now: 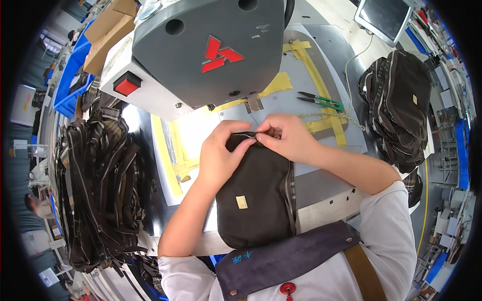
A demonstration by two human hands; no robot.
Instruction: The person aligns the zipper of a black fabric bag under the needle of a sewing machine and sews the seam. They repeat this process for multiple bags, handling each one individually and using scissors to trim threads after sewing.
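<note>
A dark brown fabric piece [253, 188] with a small pale yellow tag and a zipper along its right side lies in front of me, hanging over the table's near edge. My left hand [225, 148] pinches its far edge between thumb and fingers. Close beside it, my right hand [286, 138] pinches the same edge, thumb and forefinger pressed together. Both hands are just below the grey sewing machine head [211, 55], near its presser foot [254, 104]. What lies inside the folded edge is hidden by my fingers.
Green-handled thread snips [324, 102] lie to the right of the machine. Dark zippered pieces are heaped on the left [98, 195], and a stack of similar pieces [401, 110] sits at right. Yellow tape [319, 70] marks the plate. A screen [384, 17] stands at the far right.
</note>
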